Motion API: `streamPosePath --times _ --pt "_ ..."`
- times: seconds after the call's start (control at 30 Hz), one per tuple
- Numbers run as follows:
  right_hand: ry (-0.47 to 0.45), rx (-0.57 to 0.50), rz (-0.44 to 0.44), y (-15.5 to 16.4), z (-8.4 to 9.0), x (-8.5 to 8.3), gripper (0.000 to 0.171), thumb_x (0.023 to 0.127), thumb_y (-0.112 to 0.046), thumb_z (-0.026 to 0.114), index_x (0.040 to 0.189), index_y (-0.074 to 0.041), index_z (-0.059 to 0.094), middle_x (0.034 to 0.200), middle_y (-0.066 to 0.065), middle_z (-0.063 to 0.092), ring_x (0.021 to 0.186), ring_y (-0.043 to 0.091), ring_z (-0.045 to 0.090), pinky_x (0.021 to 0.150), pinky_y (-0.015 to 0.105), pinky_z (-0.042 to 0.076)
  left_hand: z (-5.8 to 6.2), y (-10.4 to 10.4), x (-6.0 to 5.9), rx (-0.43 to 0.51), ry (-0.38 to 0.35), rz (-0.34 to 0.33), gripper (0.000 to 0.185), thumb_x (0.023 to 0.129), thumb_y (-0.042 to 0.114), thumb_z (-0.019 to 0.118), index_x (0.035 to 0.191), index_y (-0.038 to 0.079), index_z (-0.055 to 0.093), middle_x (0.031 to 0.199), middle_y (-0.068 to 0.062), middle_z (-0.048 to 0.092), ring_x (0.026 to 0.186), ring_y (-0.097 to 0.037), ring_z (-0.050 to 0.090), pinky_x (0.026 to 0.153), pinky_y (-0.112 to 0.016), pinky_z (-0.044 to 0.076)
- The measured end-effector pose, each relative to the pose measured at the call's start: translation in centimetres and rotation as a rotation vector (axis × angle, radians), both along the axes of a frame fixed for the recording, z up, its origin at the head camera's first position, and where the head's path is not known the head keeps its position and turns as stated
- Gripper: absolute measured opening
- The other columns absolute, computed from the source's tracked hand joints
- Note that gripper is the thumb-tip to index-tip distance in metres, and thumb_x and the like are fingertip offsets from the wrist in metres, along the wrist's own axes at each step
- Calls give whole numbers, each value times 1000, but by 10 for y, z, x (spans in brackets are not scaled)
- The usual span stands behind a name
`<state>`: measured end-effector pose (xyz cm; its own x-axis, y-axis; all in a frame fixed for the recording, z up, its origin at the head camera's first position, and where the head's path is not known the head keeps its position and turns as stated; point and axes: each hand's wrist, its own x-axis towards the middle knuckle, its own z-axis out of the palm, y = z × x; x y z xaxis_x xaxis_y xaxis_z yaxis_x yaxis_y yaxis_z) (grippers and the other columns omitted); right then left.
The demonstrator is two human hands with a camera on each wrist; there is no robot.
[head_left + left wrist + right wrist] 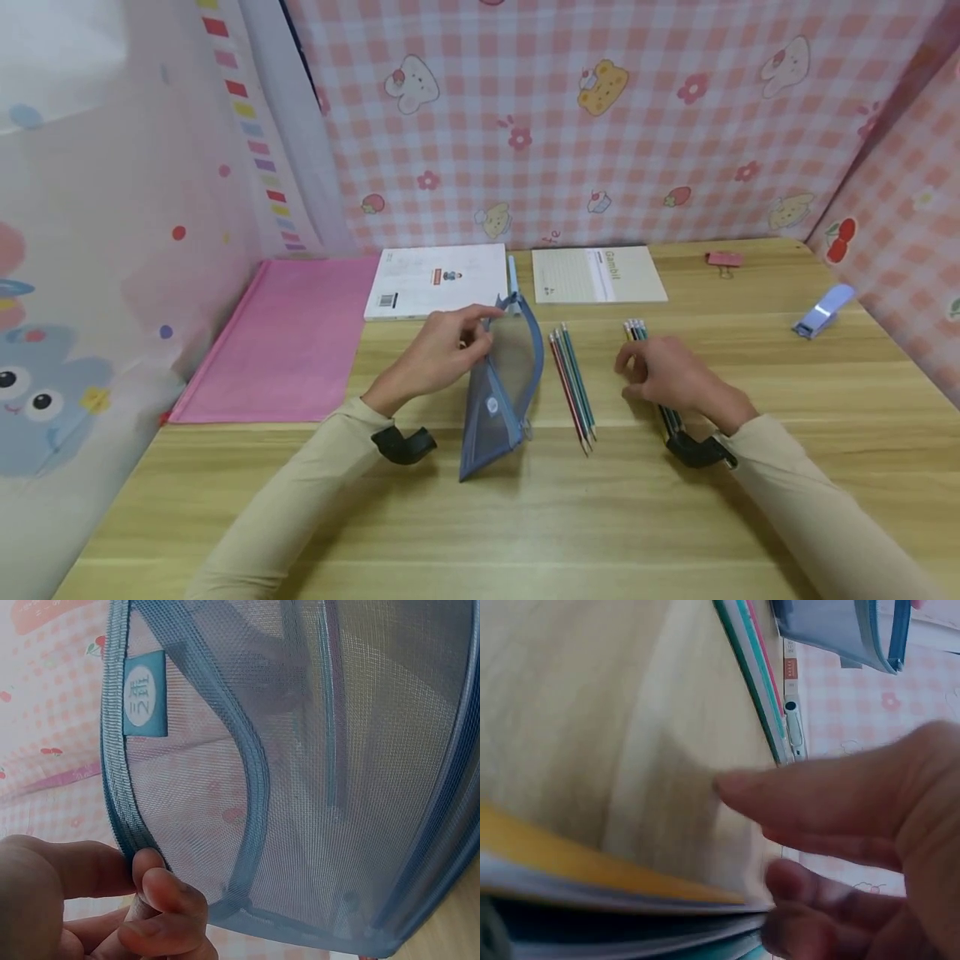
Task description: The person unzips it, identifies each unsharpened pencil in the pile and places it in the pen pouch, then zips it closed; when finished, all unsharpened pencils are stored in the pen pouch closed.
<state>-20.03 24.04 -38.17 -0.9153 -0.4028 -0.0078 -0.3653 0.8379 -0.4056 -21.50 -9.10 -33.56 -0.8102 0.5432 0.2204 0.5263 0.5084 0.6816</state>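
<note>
My left hand (438, 350) pinches the zipper edge of a blue mesh pencil pouch (480, 429), which stands on the table with its mouth spread apart. In the left wrist view, the thumb and fingers (161, 900) grip the pouch's zipper tape near a blue label (145, 694). My right hand (675, 375) is over a bundle of pencils (635, 330), partly hidden beneath it. In the right wrist view its thumb stands apart from the fingers, and the fingertips are beside the pencils (607, 862). Between pouch and right hand lie several pencils (574, 383) side by side.
A pink folder (292, 342) lies at the left, beside a white book (420, 279). Behind the pencils is a notepad (570, 279). A pink binder clip (723, 260) and a lilac stapler-like object (823, 312) sit at the back right. Patterned cloth walls (562, 167) border the table.
</note>
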Motion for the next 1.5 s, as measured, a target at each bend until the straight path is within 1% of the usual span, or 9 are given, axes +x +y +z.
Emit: streamPosePath --times 0.17,0.4,0.7,0.83,0.97,1.1,1.27,1.37,1.5 --pt "5 21 -84 3 4 4 24 79 -13 82 98 -4 71 75 3 63 67 14 53 59 27 41 0 2 0 7 19 -16 36 97 6 55 132 -1 61 69 -2 63 65 -7 56 66 -21 50" --pt "-19 54 -25 0 4 4 19 80 -12 80 96 -7 71 75 2 69 69 12 59 63 29 48 0 2 1 -2 20 -7 36 97 6 55 132 0 61 67 0 61 63 -8 55 64 -20 48" --pt "-55 -1 -68 -17 4 2 20 73 -4 75 93 -9 74 78 6 71 67 13 60 58 26 44 2 3 1 1 32 -15 35 97 7 56 131 -1 62 66 -1 62 62 -8 55 64 -20 48" --pt "-150 -112 -99 -27 4 -1 19 76 -5 75 94 -11 75 80 7 71 65 13 59 56 27 44 1 4 1 1 32 -16 35 97 6 56 130 -1 62 67 -2 63 63 -8 56 64 -20 49" --pt "-187 -228 -130 -37 7 -3 23 78 -4 70 100 -10 75 77 6 71 65 14 60 55 28 45 2 4 1 1 23 -19 36 97 6 56 131 -2 61 70 -8 66 64 -7 56 64 -20 49" --pt "-136 -309 -147 -49 17 -4 25 80 -6 72 104 -8 74 74 7 73 63 12 61 57 27 46 3 5 2 3 22 -19 36 96 5 56 131 -2 61 70 -8 65 64 -8 56 64 -20 49" --pt "-75 -421 -173 -64 33 -4 26 82 -8 69 107 -9 73 75 10 74 55 13 55 52 27 43 3 5 3 -1 39 -25 36 96 6 56 131 -3 61 68 -3 64 64 -6 56 64 -20 49" --pt "-20 -513 -202 -74 39 -5 27 82 -7 67 108 -12 73 77 10 74 53 13 52 51 26 40 3 6 3 1 40 -23 36 96 6 56 130 -3 61 68 -3 64 64 -6 56 65 -20 49" --pt "82 -662 -255 -92 41 -5 27 81 -6 68 107 -13 73 77 13 75 53 12 56 52 25 41 2 8 3 7 34 -19 35 96 5 57 130 -3 61 68 -3 65 64 -6 57 64 -20 49"
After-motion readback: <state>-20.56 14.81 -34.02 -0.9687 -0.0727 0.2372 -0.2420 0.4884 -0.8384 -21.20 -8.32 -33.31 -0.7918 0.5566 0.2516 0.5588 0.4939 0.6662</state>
